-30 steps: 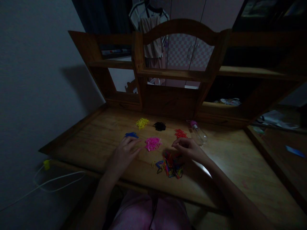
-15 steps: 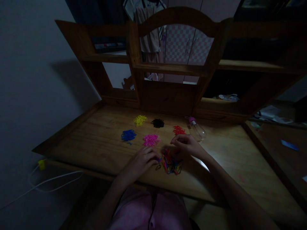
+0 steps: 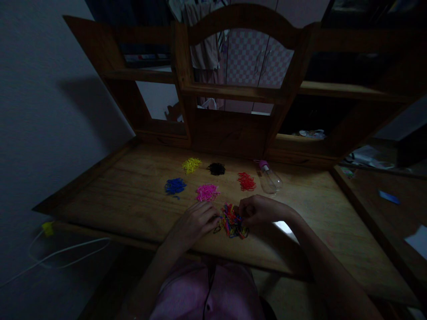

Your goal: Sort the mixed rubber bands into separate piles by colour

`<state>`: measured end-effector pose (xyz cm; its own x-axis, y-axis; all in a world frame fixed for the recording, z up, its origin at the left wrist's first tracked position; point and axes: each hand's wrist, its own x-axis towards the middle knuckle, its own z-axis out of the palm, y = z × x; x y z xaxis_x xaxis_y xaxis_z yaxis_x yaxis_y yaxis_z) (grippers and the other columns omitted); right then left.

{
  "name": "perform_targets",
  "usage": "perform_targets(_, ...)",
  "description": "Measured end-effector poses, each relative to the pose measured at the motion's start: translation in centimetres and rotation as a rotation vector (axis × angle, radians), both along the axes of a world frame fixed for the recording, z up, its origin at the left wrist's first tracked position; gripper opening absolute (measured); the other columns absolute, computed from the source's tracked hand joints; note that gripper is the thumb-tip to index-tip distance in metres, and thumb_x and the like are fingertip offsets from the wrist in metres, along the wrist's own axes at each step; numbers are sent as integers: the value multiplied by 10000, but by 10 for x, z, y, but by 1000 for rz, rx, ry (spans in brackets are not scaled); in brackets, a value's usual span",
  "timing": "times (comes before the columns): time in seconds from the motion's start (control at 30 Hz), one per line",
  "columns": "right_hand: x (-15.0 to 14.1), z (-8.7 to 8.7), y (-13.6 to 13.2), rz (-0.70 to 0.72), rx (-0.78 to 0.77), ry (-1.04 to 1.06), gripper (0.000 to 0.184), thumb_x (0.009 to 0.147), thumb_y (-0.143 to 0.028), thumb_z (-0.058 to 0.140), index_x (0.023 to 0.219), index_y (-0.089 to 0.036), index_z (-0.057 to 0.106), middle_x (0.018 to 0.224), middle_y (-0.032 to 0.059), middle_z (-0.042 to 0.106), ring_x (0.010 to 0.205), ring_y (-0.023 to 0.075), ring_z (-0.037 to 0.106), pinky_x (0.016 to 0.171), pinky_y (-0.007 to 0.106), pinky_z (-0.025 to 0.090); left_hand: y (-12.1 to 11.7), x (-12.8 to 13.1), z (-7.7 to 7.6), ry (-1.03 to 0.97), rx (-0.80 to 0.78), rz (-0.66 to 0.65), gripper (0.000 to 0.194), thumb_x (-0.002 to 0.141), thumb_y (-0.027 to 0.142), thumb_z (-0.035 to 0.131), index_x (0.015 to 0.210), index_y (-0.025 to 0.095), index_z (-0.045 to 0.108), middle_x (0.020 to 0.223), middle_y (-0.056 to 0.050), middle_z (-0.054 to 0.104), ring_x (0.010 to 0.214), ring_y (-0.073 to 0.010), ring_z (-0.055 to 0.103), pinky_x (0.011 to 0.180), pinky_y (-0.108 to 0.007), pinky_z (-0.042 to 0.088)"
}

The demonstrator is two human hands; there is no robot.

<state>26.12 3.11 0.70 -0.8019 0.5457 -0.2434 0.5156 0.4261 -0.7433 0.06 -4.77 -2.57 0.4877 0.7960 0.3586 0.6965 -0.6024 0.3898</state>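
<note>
A mixed pile of coloured small bands [image 3: 232, 224] lies on the wooden desk [image 3: 133, 200] between my hands. My left hand [image 3: 195, 223] touches its left edge with fingers curled together. My right hand [image 3: 258, 209] rests at its right edge, fingers bent in a pinch; what they hold is too dark to make out. Behind the pile lie sorted heaps: blue [image 3: 175, 186], pink [image 3: 207, 192], yellow [image 3: 191, 165], black [image 3: 216, 168] and red [image 3: 246, 181].
A clear bottle with a pink cap [image 3: 268, 179] lies behind my right hand. A wooden shelf unit [image 3: 233, 93] rises at the desk's back. A white cable [image 3: 56, 253] hangs off the left edge. Papers [image 3: 416, 240] lie on the right side.
My left hand left the blue heap and moved right to the mixed pile. My right hand drew back from near the red heap to the pile. The view tilted down a little.
</note>
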Motion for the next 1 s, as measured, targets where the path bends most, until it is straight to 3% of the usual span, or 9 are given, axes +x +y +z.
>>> perform_targets(0.23,-3,-7,-3,-5,45,4,208,738,-261,679,927,-173,672,696,-15,628,567,92,515,487,189,335,-8,4,-2,-157,3,143,129,933,240,497,989,203,606,919,-44,650,881,-183,608,813,-326,489)
perform_targets(0.4,-3,-5,-1,8,38,-2,182,776,-270,641,920,-165,679,692,-13,627,561,87,498,505,195,349,-12,12,-3,-271,-55,173,163,951,251,469,1032,222,607,995,-30,660,956,-170,612,860,-316,492)
perform_targets(0.57,-2,2,1,-20,61,1,206,793,-329,643,899,-157,683,665,-15,593,551,85,471,476,191,326,-14,17,-10,-368,-136,214,223,958,246,452,1117,264,607,1122,-13,653,1050,-158,601,927,-313,484)
perform_targets(0.77,-2,7,2,-64,-1,29,295,786,-430,657,878,-150,676,650,-10,580,552,92,476,466,191,320,-15,16,-12,-440,-155,279,213,947,245,465,1062,260,643,1089,-8,671,1035,-162,615,922,-312,496)
perform_targets(1.0,2,7,1,27,-71,-12,201,774,-307,663,916,-167,685,721,2,639,612,108,548,536,199,392,-12,13,-10,-458,-138,361,196,923,254,507,1047,264,658,1074,-7,683,1015,-174,629,895,-311,510)
